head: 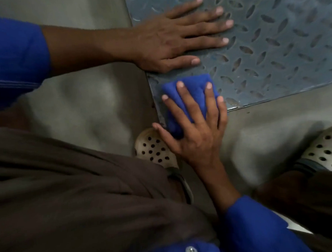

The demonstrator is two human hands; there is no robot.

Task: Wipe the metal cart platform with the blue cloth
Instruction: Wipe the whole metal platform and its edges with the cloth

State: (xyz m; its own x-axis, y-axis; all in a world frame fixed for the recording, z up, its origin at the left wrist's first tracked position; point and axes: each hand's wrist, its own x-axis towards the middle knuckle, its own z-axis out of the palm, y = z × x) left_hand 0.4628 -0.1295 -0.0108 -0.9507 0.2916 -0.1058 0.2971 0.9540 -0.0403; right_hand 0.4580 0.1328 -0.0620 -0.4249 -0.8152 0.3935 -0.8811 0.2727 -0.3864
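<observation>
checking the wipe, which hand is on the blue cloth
The right hand presses the blue cloth at the platform corner; the left hand lies flat on bare metal.

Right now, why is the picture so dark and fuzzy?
Head view: dim light overall; soft shine on the metal platform; the floor beside it looks smeared; the right hand pressing the blue cloth is a little blurry.
</observation>
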